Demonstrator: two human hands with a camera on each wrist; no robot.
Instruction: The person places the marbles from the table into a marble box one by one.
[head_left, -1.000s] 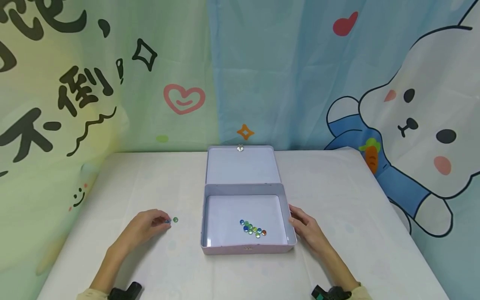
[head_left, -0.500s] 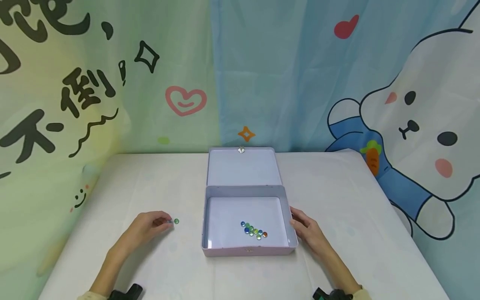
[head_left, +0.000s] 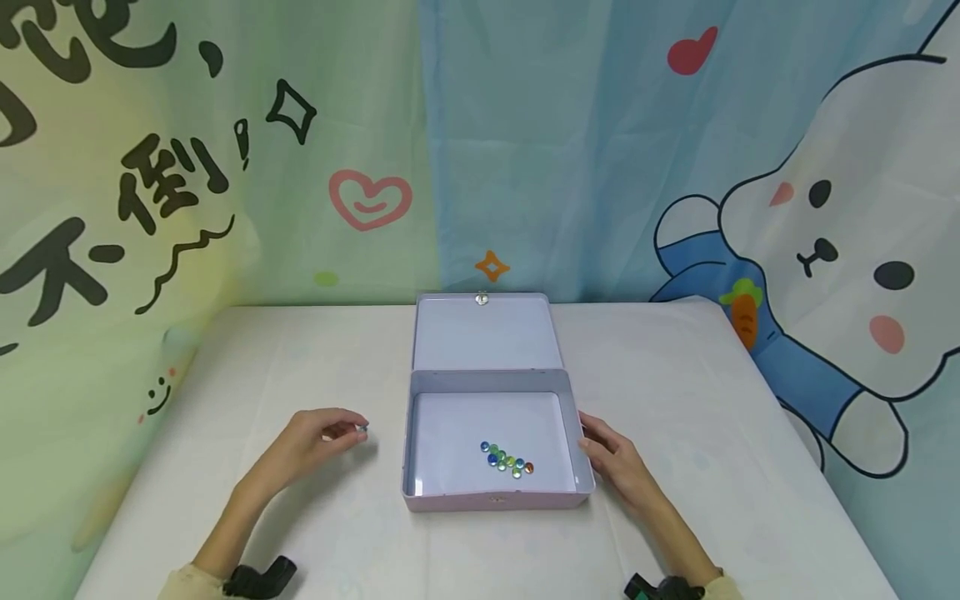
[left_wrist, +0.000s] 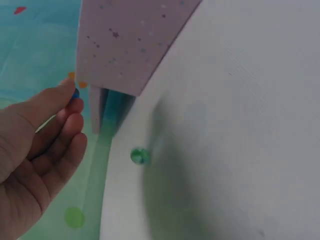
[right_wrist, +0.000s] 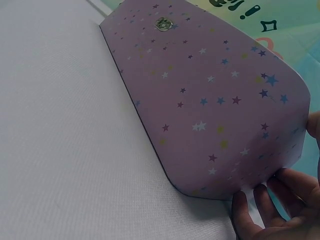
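Note:
A blue glass marble (left_wrist: 76,93) is pinched between the thumb and fingertips of my left hand (head_left: 318,442), which is off the table, left of the tin box (head_left: 495,502). A green marble (left_wrist: 140,156) lies on the white cloth below that hand; in the head view the hand hides it. The tin box, pinkish with small stars outside, stands with its lid (head_left: 486,333) folded back. Inside it, several coloured marbles (head_left: 510,460) lie grouped toward the front right. My right hand (head_left: 611,450) holds the box's right side, thumb at the rim and fingers against the outer wall.
The white cloth (head_left: 660,375) covers the table around the box. A printed curtain (head_left: 525,167) hangs along the back and sides. A metal clasp (right_wrist: 163,24) sits on the box's front face.
My left hand has lifted off the cloth with the blue marble and moved a little right and away, passing over the green marble. The right hand and box have stayed put.

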